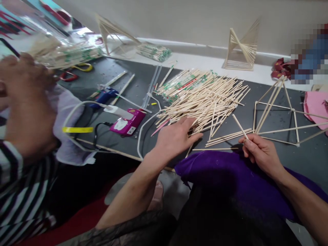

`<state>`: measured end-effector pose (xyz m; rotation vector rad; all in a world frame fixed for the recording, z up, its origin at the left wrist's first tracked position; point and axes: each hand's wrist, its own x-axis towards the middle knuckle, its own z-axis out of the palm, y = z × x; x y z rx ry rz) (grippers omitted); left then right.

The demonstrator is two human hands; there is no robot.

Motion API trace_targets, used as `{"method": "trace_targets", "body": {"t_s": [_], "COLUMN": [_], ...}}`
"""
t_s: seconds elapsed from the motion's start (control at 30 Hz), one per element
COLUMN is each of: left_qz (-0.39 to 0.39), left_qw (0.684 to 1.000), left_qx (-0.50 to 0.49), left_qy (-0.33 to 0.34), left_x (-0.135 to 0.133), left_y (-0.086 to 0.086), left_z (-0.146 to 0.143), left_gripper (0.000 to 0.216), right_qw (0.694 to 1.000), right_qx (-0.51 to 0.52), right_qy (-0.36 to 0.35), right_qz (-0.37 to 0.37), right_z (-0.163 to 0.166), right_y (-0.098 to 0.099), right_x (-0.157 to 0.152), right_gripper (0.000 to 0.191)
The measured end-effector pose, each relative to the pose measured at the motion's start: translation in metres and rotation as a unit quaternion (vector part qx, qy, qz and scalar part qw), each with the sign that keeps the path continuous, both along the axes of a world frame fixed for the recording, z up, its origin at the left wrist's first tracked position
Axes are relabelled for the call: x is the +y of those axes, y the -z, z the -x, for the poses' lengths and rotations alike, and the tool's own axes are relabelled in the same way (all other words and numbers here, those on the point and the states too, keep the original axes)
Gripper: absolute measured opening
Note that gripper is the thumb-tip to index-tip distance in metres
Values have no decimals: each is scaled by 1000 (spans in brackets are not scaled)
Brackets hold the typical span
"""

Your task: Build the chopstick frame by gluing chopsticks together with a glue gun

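The left hand lies spread, fingers flat, gripping nothing, on the near edge of the pile of sticks on the dark mat; the right hand pinches one stick, tilted up, just beside the stick frame

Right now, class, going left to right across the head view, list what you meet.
Co-worker's hand → blue glue gun → magenta device → left hand at the stick pile → right hand holding a stick → pink cloth.
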<state>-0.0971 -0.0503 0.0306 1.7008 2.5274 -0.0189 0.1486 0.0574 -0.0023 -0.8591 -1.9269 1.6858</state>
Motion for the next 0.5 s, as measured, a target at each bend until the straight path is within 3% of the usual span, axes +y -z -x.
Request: {"method": "trace_targets", "body": {"t_s": [0.17, 0.37, 0.5], "left_qz": [-102, -150, -111], "left_qw": [986, 979, 986], "left_qx": [-117, 13, 57], "left_qy": [-66, -137, -109], "left_x": [-11, 7, 18], "left_y": [-15, -28, -26], "left_z": [22, 39, 41], "left_gripper": [48, 53, 50], "right_qw": [1000, 1000, 1000], "right_qx": [-11, -17, -16], "right_qy": [3, 21, 17], "right_qz": [6, 14, 14], "right_z": [0, 1, 2], "right_y": [0, 1, 1], "right_x": [0, 1, 1], "right_gripper": [31, 35, 34]}}
